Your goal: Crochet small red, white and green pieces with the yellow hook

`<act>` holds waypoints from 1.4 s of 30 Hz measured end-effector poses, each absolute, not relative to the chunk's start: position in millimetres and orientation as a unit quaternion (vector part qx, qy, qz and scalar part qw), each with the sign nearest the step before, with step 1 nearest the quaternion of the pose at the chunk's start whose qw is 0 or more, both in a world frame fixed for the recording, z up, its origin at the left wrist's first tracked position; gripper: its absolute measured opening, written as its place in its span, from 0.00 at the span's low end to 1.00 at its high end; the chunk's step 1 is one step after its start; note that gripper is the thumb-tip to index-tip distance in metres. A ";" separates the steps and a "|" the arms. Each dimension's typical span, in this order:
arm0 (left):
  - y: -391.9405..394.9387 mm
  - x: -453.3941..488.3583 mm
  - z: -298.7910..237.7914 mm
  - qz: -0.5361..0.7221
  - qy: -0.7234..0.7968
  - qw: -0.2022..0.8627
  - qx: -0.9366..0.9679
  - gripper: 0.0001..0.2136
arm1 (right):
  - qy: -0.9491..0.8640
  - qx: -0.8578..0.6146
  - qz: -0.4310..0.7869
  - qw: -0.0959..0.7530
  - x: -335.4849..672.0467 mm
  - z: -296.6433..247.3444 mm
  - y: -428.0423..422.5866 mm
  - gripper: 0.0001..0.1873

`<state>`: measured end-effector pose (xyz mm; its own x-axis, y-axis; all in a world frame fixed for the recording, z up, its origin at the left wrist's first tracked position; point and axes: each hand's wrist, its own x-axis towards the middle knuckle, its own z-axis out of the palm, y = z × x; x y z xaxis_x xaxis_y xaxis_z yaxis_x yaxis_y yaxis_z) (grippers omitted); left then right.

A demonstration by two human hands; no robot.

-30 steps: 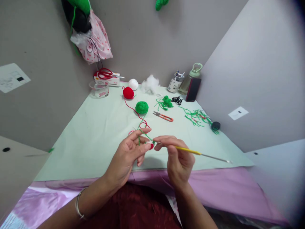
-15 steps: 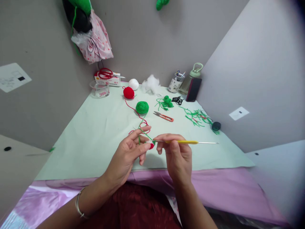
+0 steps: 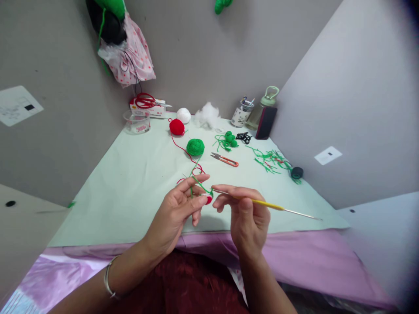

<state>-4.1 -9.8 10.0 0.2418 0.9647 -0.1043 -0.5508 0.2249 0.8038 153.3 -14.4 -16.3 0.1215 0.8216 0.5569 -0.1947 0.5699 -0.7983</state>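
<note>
My left hand (image 3: 178, 208) pinches a small red crocheted piece (image 3: 208, 199) with green yarn (image 3: 199, 183) looped over its raised forefinger. My right hand (image 3: 244, 213) grips a yellow-handled crochet hook (image 3: 266, 204), its tip at the red piece and its metal end pointing right. The green strand runs back to a green yarn ball (image 3: 195, 147) on the pale green mat (image 3: 131, 183). A red strand leads to a red yarn ball (image 3: 176, 127) farther back.
Orange thread snips (image 3: 225, 159) lie behind my hands. Green yarn scraps (image 3: 271, 160), small green crocheted pieces (image 3: 229, 138), a black clip (image 3: 243, 138), a black tape roll (image 3: 296, 172), white stuffing (image 3: 207, 114), a cup (image 3: 240, 114), a bottle (image 3: 263, 109) and red scissors (image 3: 145, 101) line the back. Grey walls close three sides.
The crochet hook's free end dipped down and swung right, back from level half a second ago. My right hand shifted slightly right. My left hand stayed put.
</note>
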 end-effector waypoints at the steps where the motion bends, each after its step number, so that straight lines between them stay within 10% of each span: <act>1: -10.2 -3.4 9.4 0.523 0.311 0.722 0.330 0.19 | -0.555 -0.288 0.361 0.692 152.7 -17.4 -14.3 0.12; 15: -9.7 -5.4 6.2 0.532 0.329 0.686 0.373 0.16 | -0.515 -0.277 0.437 0.683 155.5 -14.9 -8.0 0.13; 36: -14.4 -1.1 6.5 0.572 0.419 0.525 0.471 0.12 | -0.759 -0.321 0.101 0.558 167.0 -11.7 -18.4 0.14; 42: -11.8 -0.6 4.6 0.538 0.345 0.681 0.356 0.24 | -0.762 -0.366 -0.037 0.533 161.4 -27.7 -22.4 0.23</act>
